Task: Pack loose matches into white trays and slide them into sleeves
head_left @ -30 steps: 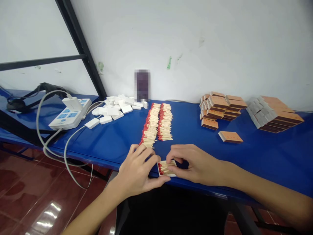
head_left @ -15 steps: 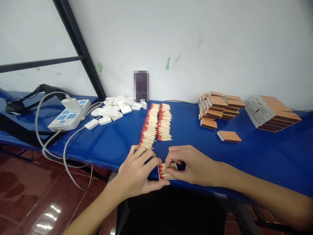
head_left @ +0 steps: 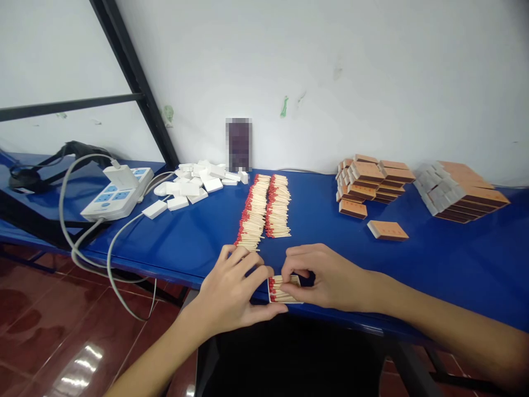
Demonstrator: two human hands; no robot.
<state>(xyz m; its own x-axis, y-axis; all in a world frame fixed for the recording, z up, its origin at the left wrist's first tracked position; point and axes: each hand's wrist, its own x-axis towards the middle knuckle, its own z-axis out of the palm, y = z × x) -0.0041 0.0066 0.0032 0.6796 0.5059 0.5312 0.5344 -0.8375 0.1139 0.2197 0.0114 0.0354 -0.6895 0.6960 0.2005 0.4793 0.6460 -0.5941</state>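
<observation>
A white matchbox tray (head_left: pixel 285 302) lies at the table's front edge, with red-tipped matches (head_left: pixel 278 290) inside it. My left hand (head_left: pixel 237 289) grips the tray's left end, thumb along the near side and fingers at the far side. Over the tray's right part, my right hand (head_left: pixel 326 278) has its thumb and forefinger curled down among the matches; whether a match is pinched between them cannot be made out. Just beyond my hands, two rows of loose matches (head_left: pixel 253 212) lie on the blue table, the left row reaching close to my left fingers.
White trays (head_left: pixel 190 188) are heaped at the back left beside a power strip (head_left: pixel 118 196) with cables. At the right stand stacked matchboxes (head_left: pixel 370 176), a larger block of boxes (head_left: pixel 465 190) and a single matchbox (head_left: pixel 387 230). A black metal frame (head_left: pixel 136 77) rises at the left.
My right hand has shifted very slightly up and to the right over the tray, showing a little more of the matches. My left hand keeps its grip.
</observation>
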